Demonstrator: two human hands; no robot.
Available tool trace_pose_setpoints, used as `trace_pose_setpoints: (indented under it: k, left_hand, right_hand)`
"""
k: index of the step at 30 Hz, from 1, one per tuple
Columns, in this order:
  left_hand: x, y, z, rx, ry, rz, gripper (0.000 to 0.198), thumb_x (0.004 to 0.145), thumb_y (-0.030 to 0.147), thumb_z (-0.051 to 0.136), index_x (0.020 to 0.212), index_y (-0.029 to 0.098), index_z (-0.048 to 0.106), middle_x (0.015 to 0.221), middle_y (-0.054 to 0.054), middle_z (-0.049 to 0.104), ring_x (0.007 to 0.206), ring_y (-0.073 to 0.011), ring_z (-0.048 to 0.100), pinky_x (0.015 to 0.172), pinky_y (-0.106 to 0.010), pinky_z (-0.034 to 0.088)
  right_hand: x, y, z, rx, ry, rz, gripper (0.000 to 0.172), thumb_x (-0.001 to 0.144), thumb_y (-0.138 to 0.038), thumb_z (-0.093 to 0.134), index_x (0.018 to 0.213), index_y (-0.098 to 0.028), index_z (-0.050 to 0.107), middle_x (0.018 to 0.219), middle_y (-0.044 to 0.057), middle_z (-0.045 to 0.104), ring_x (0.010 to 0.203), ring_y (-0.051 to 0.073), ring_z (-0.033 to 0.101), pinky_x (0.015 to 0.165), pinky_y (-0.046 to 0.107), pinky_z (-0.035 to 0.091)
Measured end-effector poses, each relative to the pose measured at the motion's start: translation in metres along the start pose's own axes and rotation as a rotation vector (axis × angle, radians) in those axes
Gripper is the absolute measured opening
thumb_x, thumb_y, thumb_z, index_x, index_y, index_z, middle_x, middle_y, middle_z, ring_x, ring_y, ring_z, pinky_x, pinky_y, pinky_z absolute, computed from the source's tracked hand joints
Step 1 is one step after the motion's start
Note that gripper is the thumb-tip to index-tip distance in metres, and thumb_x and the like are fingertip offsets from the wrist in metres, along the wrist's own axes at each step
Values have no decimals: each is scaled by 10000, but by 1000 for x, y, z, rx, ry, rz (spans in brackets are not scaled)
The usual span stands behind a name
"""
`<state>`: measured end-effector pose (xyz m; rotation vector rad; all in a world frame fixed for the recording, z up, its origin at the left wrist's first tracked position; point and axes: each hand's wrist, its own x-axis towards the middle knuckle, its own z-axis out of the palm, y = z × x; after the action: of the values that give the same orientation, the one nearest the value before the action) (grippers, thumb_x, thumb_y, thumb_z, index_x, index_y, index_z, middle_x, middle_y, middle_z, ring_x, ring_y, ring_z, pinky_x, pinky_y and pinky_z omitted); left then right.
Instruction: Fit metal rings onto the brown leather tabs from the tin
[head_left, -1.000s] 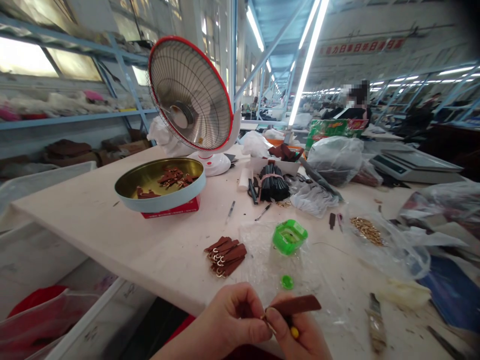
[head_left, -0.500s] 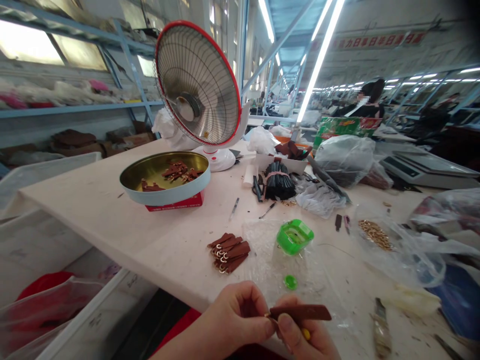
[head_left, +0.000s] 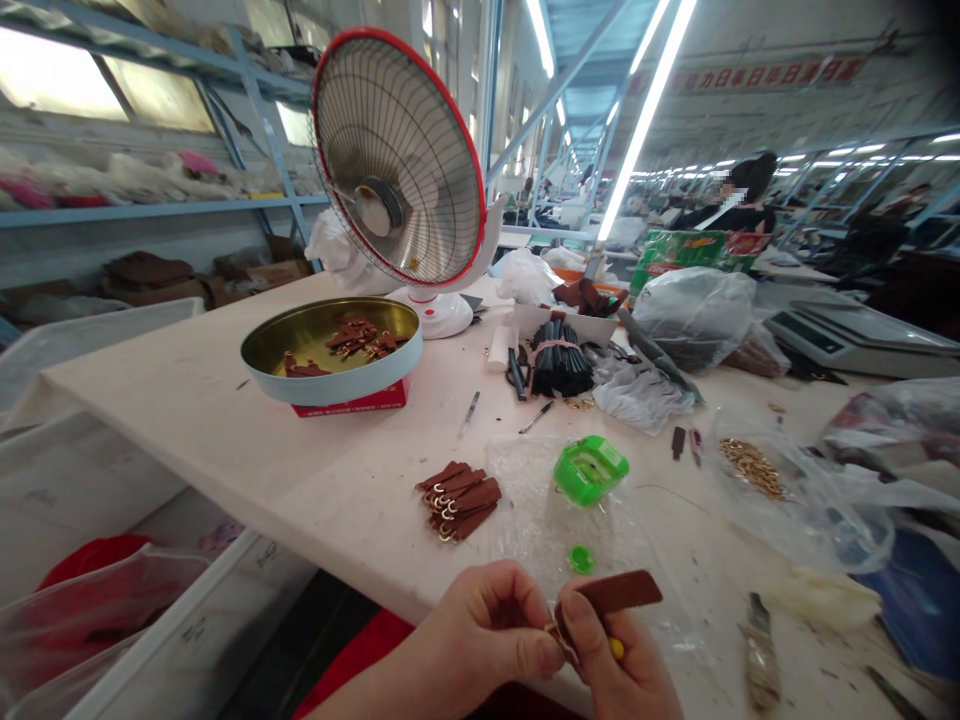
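My right hand (head_left: 619, 655) grips a brown leather strap (head_left: 626, 592), thumb on top, with the strap's long end sticking out to the right. A small yellow tip (head_left: 616, 648) shows between the same hand's fingers; the rest of that object is hidden. Close against it, my left hand (head_left: 499, 620) pinches the strap's narrow end, where a bit of gold-coloured metal shows. Beyond my left hand lies a pile of brown leather straps (head_left: 465, 500) with gold rings. A green tub (head_left: 591, 472) stands on clear plastic, and a small green cap (head_left: 580, 559) lies nearer me.
A round tin (head_left: 337, 385) holding more leather pieces rests on a red box (head_left: 352, 402), before a red-rimmed fan heater (head_left: 401, 160). Gold metal parts (head_left: 752, 468) lie in a plastic bag at right. A wrapped knife (head_left: 761, 650), pens and a scale (head_left: 847, 330) are on the table.
The strap has tilted, its free end rising, and its narrow end has bent downward between my fingers. Both hands have shifted slightly to the right.
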<state>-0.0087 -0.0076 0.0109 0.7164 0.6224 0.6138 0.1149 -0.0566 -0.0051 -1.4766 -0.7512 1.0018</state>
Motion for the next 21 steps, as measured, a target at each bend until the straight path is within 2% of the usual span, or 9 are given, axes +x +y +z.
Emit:
trace_pose_setpoints:
  k: [2, 6, 12, 16, 21]
  left_hand:
    - [1, -2, 1, -39, -44, 52, 352, 549, 255, 825, 645, 118, 515, 636, -13, 668, 598, -84, 604, 604, -187, 429]
    - [4, -7, 1, -70, -93, 74, 333, 587, 240, 806, 663, 139, 498, 673, -51, 704, 654, -171, 667, 672, -284, 481]
    - [7, -6, -1, -102, -138, 112, 271, 616, 198, 780, 668, 137, 521, 664, -49, 704, 644, -182, 667, 661, -301, 493]
    - [12, -5, -3, -79, -136, 146, 241, 631, 178, 766, 662, 132, 532, 659, -54, 694, 656, -177, 649, 667, -296, 466]
    - [14, -4, -5, 5, -59, 117, 318, 594, 279, 800, 651, 133, 523, 628, -36, 667, 600, -121, 583, 605, -227, 395]
  right_hand:
    - [5, 8, -3, 96, -50, 96, 475, 622, -641, 683, 626, -170, 625, 499, -13, 513, 477, 118, 429, 437, 220, 333]
    - [15, 20, -3, 360, -246, 289, 453, 589, -579, 753, 575, -159, 583, 451, -39, 457, 393, 64, 337, 365, 181, 229]
    - [19, 4, 8, 483, -274, 376, 503, 497, -578, 792, 507, -174, 493, 412, -80, 357, 357, 35, 228, 348, 183, 165]
    - [24, 4, 5, 451, -336, 310, 463, 573, -555, 773, 555, -162, 529, 434, -65, 408, 372, 39, 273, 372, 194, 147]
    - [28, 15, -11, 255, -379, 168, 473, 648, -598, 704, 680, -138, 600, 469, -52, 441, 397, 50, 297, 398, 206, 168]
